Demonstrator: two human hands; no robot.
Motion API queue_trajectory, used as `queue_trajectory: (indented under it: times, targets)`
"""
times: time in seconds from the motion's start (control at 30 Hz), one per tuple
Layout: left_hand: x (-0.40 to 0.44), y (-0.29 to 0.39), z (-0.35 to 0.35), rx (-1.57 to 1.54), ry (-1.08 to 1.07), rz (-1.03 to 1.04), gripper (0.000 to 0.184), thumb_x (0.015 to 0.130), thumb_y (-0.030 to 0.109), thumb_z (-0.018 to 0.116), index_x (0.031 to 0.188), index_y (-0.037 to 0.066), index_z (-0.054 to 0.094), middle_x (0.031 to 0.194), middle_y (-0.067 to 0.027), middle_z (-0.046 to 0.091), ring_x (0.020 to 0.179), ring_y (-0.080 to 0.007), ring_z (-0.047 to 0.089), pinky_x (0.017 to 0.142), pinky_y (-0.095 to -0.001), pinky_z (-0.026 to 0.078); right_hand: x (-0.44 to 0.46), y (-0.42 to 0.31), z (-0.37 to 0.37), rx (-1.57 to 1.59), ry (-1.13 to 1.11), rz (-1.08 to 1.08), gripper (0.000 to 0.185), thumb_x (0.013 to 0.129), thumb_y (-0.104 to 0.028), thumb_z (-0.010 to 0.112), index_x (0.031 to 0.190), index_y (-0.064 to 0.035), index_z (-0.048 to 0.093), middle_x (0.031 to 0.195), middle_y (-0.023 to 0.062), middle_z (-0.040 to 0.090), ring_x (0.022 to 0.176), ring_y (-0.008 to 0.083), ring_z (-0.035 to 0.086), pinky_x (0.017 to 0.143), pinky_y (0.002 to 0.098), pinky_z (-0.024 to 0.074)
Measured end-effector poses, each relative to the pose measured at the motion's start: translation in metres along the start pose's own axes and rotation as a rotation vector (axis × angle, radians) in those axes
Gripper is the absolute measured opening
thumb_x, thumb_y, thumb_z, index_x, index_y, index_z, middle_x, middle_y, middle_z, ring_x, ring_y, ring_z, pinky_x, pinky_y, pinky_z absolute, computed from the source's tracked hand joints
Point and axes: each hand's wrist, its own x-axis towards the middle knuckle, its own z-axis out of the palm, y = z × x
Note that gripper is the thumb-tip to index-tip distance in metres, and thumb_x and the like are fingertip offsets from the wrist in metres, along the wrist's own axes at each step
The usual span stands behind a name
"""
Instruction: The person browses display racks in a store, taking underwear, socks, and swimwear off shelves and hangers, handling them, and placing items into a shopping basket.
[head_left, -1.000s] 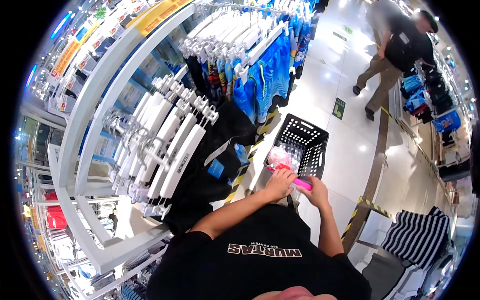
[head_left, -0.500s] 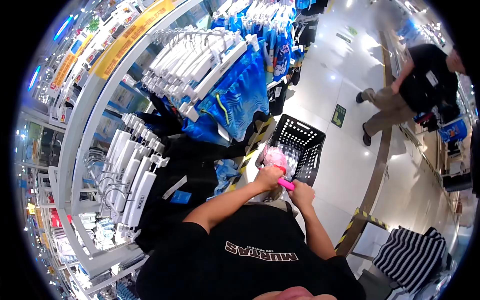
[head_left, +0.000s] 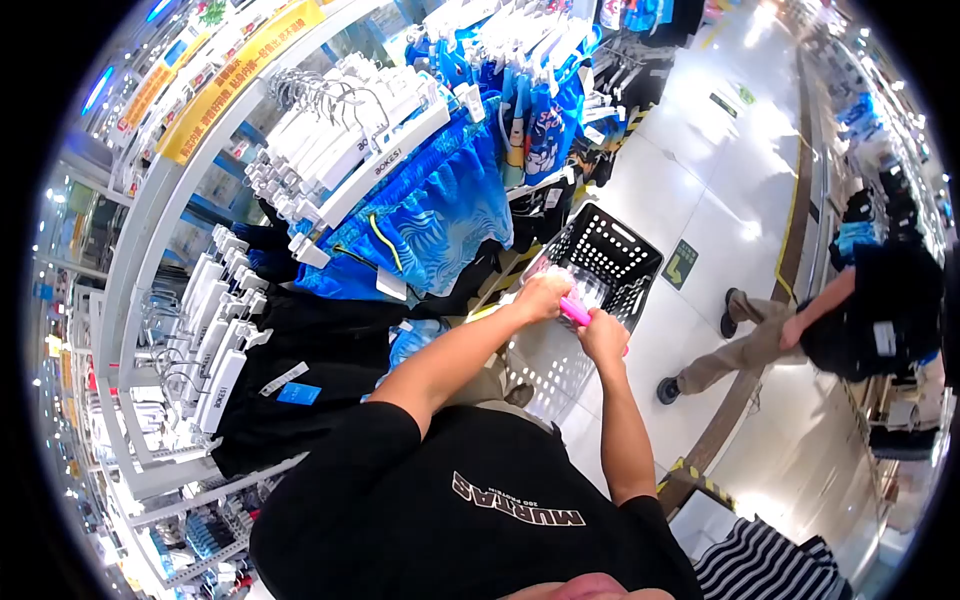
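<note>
Both of my hands grip a pink handle (head_left: 575, 309) in front of my body. My left hand (head_left: 543, 296) is wrapped round its left end, and my right hand (head_left: 604, 337) is closed on its right part. Just beyond them is a black basket (head_left: 632, 262) with rows of holes in its walls. Part of something pale shows inside it behind my left hand, too hidden to make out.
Blue patterned shorts (head_left: 440, 210) and black garments (head_left: 320, 340) hang on white hangers at the left. Another person (head_left: 760, 345) walks on the tiled aisle at the right. Striped cloth (head_left: 765, 565) lies at the lower right.
The view has moved forward along the rack, so the blue shorts and black garments sit lower and further left. The other person has come nearer on the right. My hands keep their grip.
</note>
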Motion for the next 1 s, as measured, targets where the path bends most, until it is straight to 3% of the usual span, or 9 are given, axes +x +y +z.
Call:
queue_trajectory:
  times: [0.1,0.27,0.33,0.47,0.57,0.7,0.83,0.97,1.0]
  targets:
    - [0.025,-0.005,0.001,0.006,0.004,0.021,0.011,0.067,0.011,0.068,0.075,0.008,0.06,0.079,-0.0128,0.062,0.081,-0.0359,0.061,0.072,-0.0461,0.047,0.021,0.006,-0.011,-0.035,-0.013,-0.025,0.028,0.079,-0.033,0.071,0.1,-0.0155,0.072,0.082,0.0174,0.071,0.078,0.0372,0.07,0.072,0.0486,0.0542]
    - [0.067,-0.027,0.019,0.046,-0.063,-0.004,0.015,0.066,0.012,0.071,0.077,0.008,0.062,0.085,-0.014,0.064,0.084,-0.0351,0.063,0.075,-0.0451,0.049,0.059,0.013,-0.03,-0.032,-0.039,0.025,0.026,0.079,-0.032,0.07,0.096,-0.0127,0.072,0.081,0.0193,0.07,0.08,0.0404,0.068,0.074,0.0515,0.0527]
    - [0.082,-0.033,0.028,0.053,-0.074,-0.019,0.017,0.065,0.013,0.073,0.078,0.008,0.064,0.089,-0.0138,0.065,0.088,-0.0342,0.064,0.08,-0.0434,0.051,0.077,0.02,-0.026,-0.049,-0.049,0.064,0.027,0.079,-0.039,0.072,0.091,-0.0148,0.07,0.084,0.0167,0.071,0.083,0.0384,0.068,0.074,0.05,0.052]
    - [0.116,-0.053,0.043,-0.016,-0.054,0.003,0.011,0.072,0.014,0.07,0.079,0.007,0.065,0.086,-0.0135,0.064,0.089,-0.0337,0.064,0.077,-0.0453,0.052,0.109,0.028,-0.035,-0.05,-0.056,0.074,0.029,0.081,-0.043,0.07,0.089,-0.0146,0.071,0.083,0.0165,0.07,0.082,0.0389,0.068,0.073,0.0507,0.0515]
    - [0.14,-0.053,0.038,0.002,-0.105,-0.034,0.016,0.065,0.011,0.073,0.078,0.009,0.065,0.087,-0.0133,0.065,0.086,-0.0329,0.064,0.078,-0.0436,0.051,0.128,0.028,-0.048,-0.028,-0.043,0.088,0.025,0.079,-0.034,0.07,0.09,-0.0118,0.069,0.083,0.0194,0.07,0.082,0.0416,0.068,0.073,0.0526,0.0515]
    - [0.171,-0.056,0.039,0.014,-0.075,-0.02,0.011,0.066,0.011,0.072,0.073,0.008,0.064,0.082,-0.0128,0.063,0.084,-0.0328,0.063,0.075,-0.0437,0.051,0.153,0.034,-0.056,-0.048,0.011,0.083,0.024,0.079,-0.035,0.07,0.089,-0.0126,0.069,0.082,0.0191,0.07,0.081,0.0414,0.067,0.072,0.0533,0.0509]
    - [0.201,-0.067,0.042,0.0,-0.093,0.009,0.009,0.072,0.013,0.068,0.078,0.008,0.063,0.084,-0.0135,0.062,0.084,-0.0338,0.063,0.074,-0.045,0.05,0.179,0.037,-0.068,-0.013,0.031,0.116,0.027,0.078,-0.039,0.071,0.085,-0.013,0.068,0.081,0.0183,0.07,0.081,0.0414,0.067,0.071,0.0517,0.051]
    - [0.219,-0.074,0.054,0.017,-0.046,0.016,0.016,0.066,0.013,0.073,0.078,0.012,0.063,0.083,-0.0089,0.06,0.085,-0.0303,0.06,0.077,-0.0432,0.048,0.203,0.065,-0.065,0.118,-0.048,0.04,0.031,0.077,-0.039,0.074,0.093,-0.0138,0.066,0.086,0.0163,0.071,0.085,0.0402,0.067,0.073,0.0507,0.051]
    - [0.223,-0.075,0.056,0.029,-0.041,0.016,0.016,0.066,0.014,0.074,0.079,0.012,0.063,0.084,-0.0083,0.059,0.086,-0.0298,0.059,0.078,-0.043,0.047,0.21,0.071,-0.065,0.213,-0.088,0.046,0.038,0.076,-0.037,0.078,0.101,-0.0117,0.065,0.086,0.014,0.071,0.082,0.0345,0.068,0.073,0.0453,0.0524]
